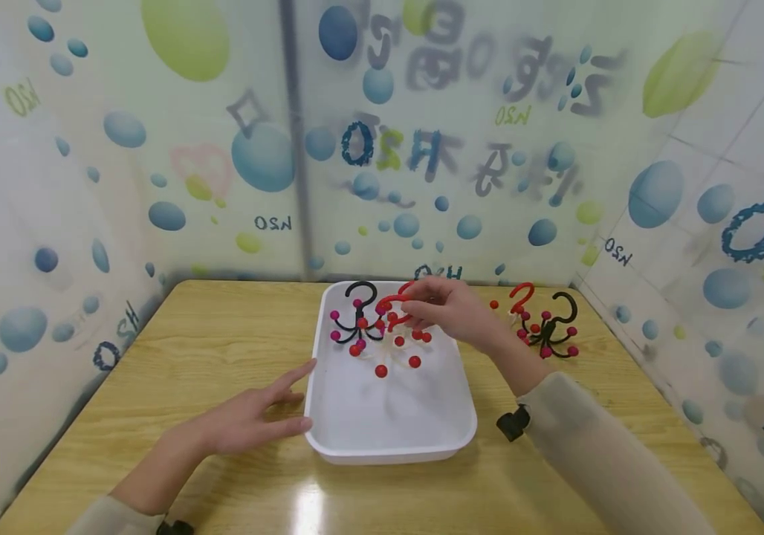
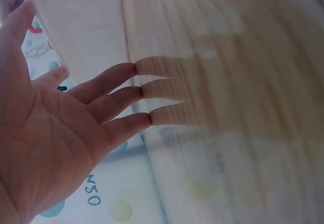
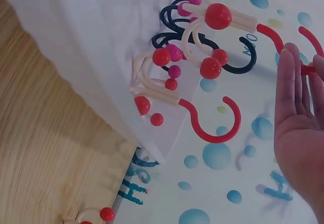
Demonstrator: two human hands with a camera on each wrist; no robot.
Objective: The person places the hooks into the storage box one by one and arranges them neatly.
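Observation:
My right hand pinches the red hook of a claw-like piece with cream legs and red ball tips. It hangs over the far half of a white tray. A black-hooked piece with magenta balls lies in the tray's far left. Beside it is another red-hooked piece, seen fully in the right wrist view and partly hidden by my hand in the head view. My left hand has its fingers extended, with the fingertips and thumb at the tray's left rim.
Right of the tray, on the wooden table, lie a black-hooked piece with magenta balls and a red-hooked piece, partly overlapping. A patterned curtain stands behind the table and along both sides.

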